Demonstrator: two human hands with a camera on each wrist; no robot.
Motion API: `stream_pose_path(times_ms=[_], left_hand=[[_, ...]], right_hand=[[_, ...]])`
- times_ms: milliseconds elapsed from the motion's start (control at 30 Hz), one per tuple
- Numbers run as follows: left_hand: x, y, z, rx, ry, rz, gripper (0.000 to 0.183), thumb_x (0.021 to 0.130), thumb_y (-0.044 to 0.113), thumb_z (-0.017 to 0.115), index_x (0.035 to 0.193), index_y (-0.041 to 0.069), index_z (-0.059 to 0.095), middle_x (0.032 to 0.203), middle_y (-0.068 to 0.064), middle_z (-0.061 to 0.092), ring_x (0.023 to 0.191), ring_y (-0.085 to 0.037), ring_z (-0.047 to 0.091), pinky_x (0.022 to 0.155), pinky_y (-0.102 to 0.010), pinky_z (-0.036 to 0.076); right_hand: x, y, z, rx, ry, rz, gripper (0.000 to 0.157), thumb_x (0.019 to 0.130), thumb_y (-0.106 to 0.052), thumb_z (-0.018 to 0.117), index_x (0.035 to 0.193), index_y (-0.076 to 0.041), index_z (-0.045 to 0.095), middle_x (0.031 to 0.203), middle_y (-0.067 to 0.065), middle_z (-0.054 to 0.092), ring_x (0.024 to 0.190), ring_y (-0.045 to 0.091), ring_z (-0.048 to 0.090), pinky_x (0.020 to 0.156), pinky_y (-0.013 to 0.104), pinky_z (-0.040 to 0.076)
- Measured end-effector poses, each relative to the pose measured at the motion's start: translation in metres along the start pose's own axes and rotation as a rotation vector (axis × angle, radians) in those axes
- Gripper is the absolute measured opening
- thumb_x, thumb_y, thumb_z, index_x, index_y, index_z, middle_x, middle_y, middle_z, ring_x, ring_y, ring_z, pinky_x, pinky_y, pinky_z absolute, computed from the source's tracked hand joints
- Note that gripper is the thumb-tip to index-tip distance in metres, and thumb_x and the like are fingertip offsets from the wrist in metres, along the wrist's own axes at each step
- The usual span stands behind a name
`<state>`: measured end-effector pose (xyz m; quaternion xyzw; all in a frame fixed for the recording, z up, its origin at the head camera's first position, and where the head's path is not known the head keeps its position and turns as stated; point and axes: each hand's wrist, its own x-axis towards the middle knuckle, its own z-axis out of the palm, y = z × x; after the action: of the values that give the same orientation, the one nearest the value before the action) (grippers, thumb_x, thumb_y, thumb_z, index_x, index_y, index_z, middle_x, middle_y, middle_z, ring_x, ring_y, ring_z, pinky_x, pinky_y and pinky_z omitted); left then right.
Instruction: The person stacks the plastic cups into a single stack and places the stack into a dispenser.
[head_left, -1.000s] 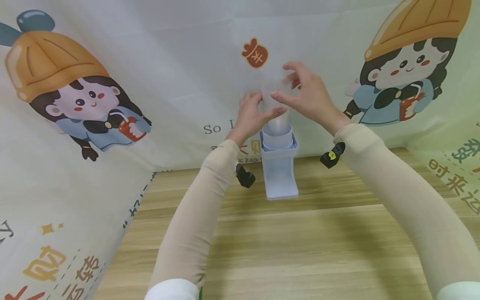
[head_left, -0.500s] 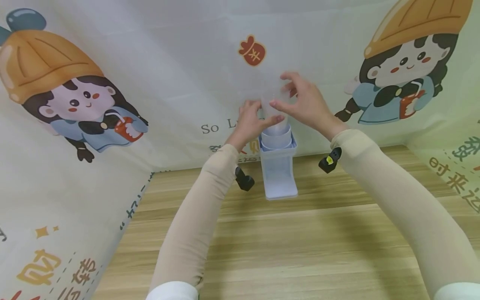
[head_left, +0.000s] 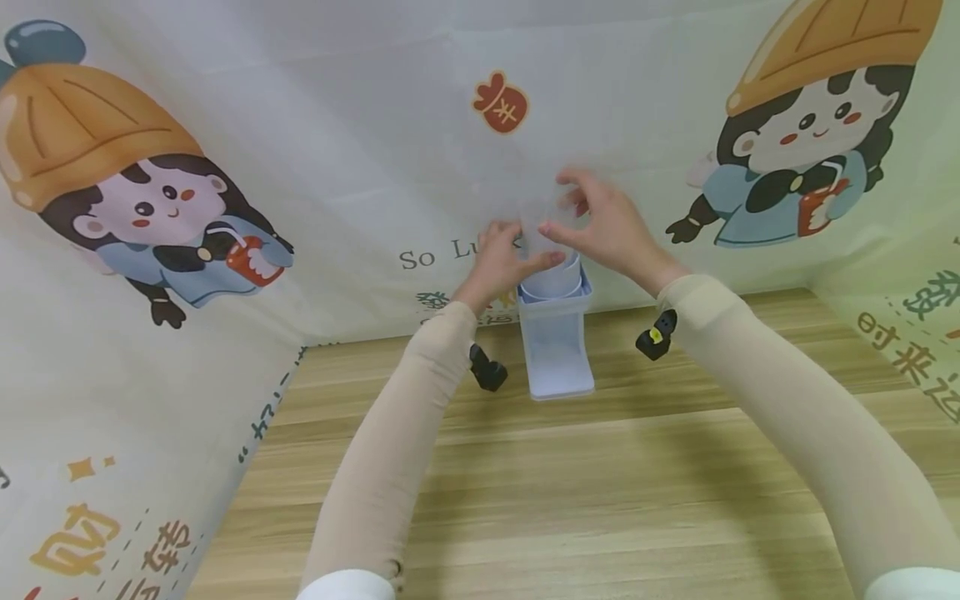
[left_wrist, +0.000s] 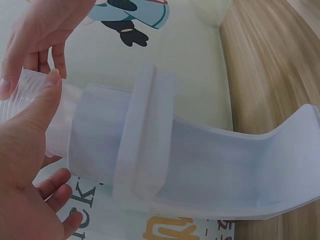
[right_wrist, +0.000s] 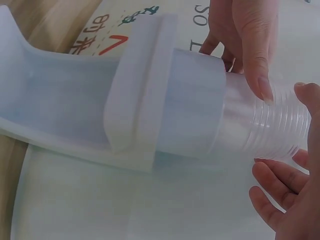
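Note:
A stack of clear, ribbed plastic cups (right_wrist: 272,122) stands partly inside the round tube (head_left: 551,285) of a white cup dispenser (left_wrist: 210,165). My left hand (head_left: 497,260) holds the stack just above the tube, its thumb across the near side. Higher up, my right hand (head_left: 613,229) curves its thumb and fingers round the upper end of the cups. In the left wrist view the left thumb lies on the ribbed rims, and the right hand (left_wrist: 47,30) is close by. The stack's lower part is hidden within the tube.
The dispenser's foot (head_left: 562,382) rests on a wood-grain table (head_left: 600,492), at its back edge. Directly behind hangs a pale printed cloth (head_left: 375,125) with cartoon figures and lettering, and it also runs along both sides.
Both hands have moved down together with the cups, and the stack has sunk deeper into the dispenser's tube. The dispenser stays in place.

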<state>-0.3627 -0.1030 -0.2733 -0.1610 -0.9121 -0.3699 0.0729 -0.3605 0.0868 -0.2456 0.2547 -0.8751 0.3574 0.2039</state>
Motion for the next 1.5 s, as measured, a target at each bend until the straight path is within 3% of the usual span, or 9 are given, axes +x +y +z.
stream_pose_path(times_ms=[467, 800, 1167, 1500], left_hand=[[-0.005, -0.013, 0.008, -0.016, -0.048, -0.006, 0.075, 0.081, 0.058, 0.074, 0.143, 0.023, 0.051, 0.148, -0.012, 0.039, 0.139, -0.031, 0.030, 0.113, -0.056, 0.035], [-0.008, -0.013, 0.007, -0.001, -0.042, -0.009, 0.077, 0.084, 0.053, 0.073, 0.143, 0.011, 0.049, 0.153, -0.015, 0.035, 0.142, -0.034, 0.029, 0.116, -0.056, 0.032], [-0.007, -0.018, 0.002, -0.035, -0.021, -0.037, 0.080, 0.084, 0.054, 0.073, 0.147, 0.012, 0.045, 0.152, -0.014, 0.036, 0.142, -0.033, 0.029, 0.116, -0.056, 0.033], [-0.006, -0.024, -0.007, -0.067, 0.046, -0.001, 0.069, 0.085, 0.053, 0.072, 0.141, 0.016, 0.054, 0.150, -0.010, 0.041, 0.141, -0.028, 0.033, 0.116, -0.052, 0.033]], right_hand=[[-0.009, 0.007, 0.011, 0.000, -0.026, 0.019, 0.075, 0.087, -0.046, 0.072, 0.146, -0.012, 0.042, 0.127, 0.016, 0.065, 0.109, 0.029, 0.058, 0.092, 0.046, 0.048], [-0.013, 0.011, 0.019, -0.014, -0.045, 0.018, 0.075, 0.087, -0.046, 0.073, 0.146, -0.012, 0.042, 0.124, 0.015, 0.066, 0.106, 0.027, 0.058, 0.087, 0.045, 0.049], [-0.014, 0.015, 0.016, 0.001, -0.088, 0.037, 0.079, 0.086, -0.049, 0.072, 0.148, -0.014, 0.038, 0.132, 0.017, 0.063, 0.120, 0.031, 0.058, 0.101, 0.051, 0.047], [-0.016, 0.021, 0.008, 0.039, -0.093, 0.032, 0.073, 0.090, -0.041, 0.071, 0.149, -0.014, 0.037, 0.137, 0.015, 0.061, 0.126, 0.035, 0.056, 0.107, 0.055, 0.043]])
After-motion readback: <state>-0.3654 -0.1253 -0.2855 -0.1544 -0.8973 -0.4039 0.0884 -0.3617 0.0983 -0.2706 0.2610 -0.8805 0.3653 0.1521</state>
